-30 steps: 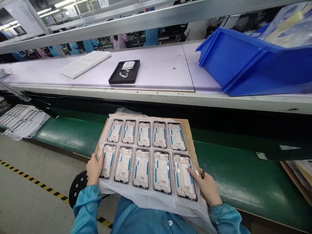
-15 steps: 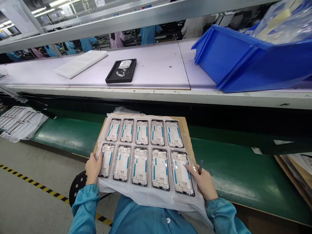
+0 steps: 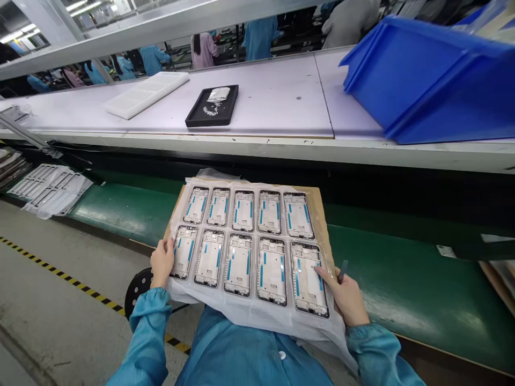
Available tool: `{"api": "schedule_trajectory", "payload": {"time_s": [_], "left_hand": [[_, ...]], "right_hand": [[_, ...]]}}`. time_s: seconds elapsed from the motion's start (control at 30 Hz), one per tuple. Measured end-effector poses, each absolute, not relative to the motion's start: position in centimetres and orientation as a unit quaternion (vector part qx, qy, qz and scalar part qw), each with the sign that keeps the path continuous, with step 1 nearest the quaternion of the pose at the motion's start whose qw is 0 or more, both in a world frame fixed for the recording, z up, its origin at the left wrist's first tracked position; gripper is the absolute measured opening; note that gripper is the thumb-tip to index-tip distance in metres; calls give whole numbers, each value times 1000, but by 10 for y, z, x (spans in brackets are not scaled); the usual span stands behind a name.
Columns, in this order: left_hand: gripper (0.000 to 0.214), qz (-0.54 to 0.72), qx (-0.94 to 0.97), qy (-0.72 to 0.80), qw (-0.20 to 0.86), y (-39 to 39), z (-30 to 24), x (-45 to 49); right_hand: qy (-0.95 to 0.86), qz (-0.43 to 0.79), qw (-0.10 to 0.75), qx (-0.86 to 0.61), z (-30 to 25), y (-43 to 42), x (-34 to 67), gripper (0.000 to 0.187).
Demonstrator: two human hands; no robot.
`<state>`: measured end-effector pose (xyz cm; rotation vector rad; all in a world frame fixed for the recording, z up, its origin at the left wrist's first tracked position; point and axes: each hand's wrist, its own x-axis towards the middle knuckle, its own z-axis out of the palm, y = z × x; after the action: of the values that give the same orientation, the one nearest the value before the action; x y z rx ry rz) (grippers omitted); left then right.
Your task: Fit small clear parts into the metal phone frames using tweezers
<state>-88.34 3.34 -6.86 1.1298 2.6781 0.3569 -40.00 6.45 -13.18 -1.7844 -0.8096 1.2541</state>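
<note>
A plastic tray of phone frames (image 3: pixel 237 265) lies across a brown cardboard sheet (image 3: pixel 322 214), with thin white wrap hanging over its near edge. Two rows of phone frames with blue strips fill the tray. My left hand (image 3: pixel 162 264) grips the tray's left edge, fingers hidden beneath. At the right edge my right hand (image 3: pixel 346 296) is closed on the tray, its thumb resting on the nearest right phone frame (image 3: pixel 309 279). A thin dark stick-like piece (image 3: pixel 343 271) pokes up by the right fingers; how it is held I cannot tell.
A green lower shelf (image 3: pixel 402 279) runs behind the tray. On the white bench (image 3: pixel 277 102) above stand a black tray (image 3: pixel 212 106), a white foam-like slab (image 3: pixel 148 94) and a blue bin (image 3: pixel 426 86). More phone-frame trays (image 3: pixel 50 187) lie at left. A round stool (image 3: pixel 137 289) stands below.
The view has shifted slightly, so the bench and tray appear farther right and higher. Both hands keep the same hold on the tray.
</note>
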Motion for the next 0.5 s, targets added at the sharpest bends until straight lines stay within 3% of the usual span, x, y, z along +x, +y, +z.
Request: {"api": "schedule_trajectory", "payload": {"time_s": [0.5], "left_hand": [[38, 144, 383, 906, 107, 32, -71, -886]], "right_hand": [[-345, 473, 396, -708, -117, 64, -407, 42]]}}
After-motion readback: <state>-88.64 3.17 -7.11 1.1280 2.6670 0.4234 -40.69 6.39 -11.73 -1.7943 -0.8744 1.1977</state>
